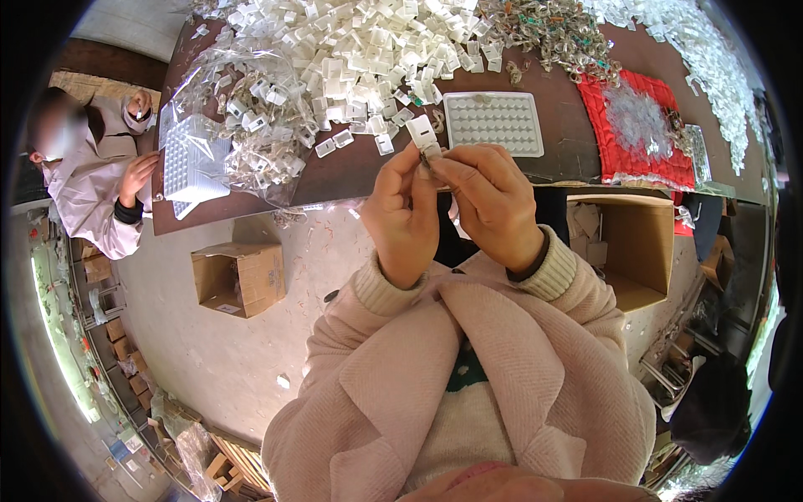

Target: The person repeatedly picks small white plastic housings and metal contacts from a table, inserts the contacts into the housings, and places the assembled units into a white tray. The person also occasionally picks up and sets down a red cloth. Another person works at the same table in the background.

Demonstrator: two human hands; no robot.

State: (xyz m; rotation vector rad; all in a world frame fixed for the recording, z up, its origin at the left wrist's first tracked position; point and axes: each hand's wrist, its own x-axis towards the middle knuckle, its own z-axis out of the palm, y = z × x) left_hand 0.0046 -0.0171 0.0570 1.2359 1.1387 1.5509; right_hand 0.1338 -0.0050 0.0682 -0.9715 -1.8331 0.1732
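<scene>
My left hand [402,216] pinches a small white plastic casing [421,130], held up just over the table's near edge. The casing has a dark slot in it. Close against it, the fingertips of my right hand [495,202] are pressed together at the casing's lower end. A small dark or greyish bit shows there, too small to name. Just beyond my right hand lies a white tray [495,98] with rows of pockets. Ahead of my left hand, a few loose white casings [335,143] lie by a large heap of similar casings [360,50].
Bundled small wires [556,38] lie at the back. A red cloth [595,113] holds clear pieces [637,121]. Clear bags [259,163] and ridged trays [188,159] are at left, beside a co-worker's hand [138,177]. Cardboard boxes [261,280] [640,251] stand below the table.
</scene>
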